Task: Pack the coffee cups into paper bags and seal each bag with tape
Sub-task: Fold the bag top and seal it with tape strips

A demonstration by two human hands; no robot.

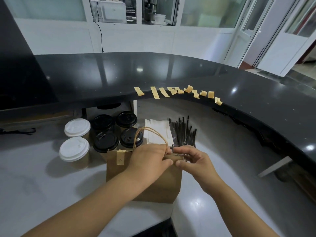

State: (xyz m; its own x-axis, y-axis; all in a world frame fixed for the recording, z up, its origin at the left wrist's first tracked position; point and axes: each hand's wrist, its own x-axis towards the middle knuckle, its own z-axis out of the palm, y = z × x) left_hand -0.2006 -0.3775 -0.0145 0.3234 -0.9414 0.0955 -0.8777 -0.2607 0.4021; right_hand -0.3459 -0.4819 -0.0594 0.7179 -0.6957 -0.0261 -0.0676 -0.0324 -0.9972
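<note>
1. My left hand [150,159] covers the top of the brown paper bag [150,183], so I cannot see inside it.
2. Both hands pinch the bag's folded top edge; my right hand [191,159] is at the right corner.
3. One piece of tape [120,157] is stuck on the bag's left side.
4. Six cups [106,139] stand just behind the bag, with napkins [159,129] and black straws [184,130] beside them.
5. More tape strips [177,92] hang on the black counter [171,71] edge.
</note>
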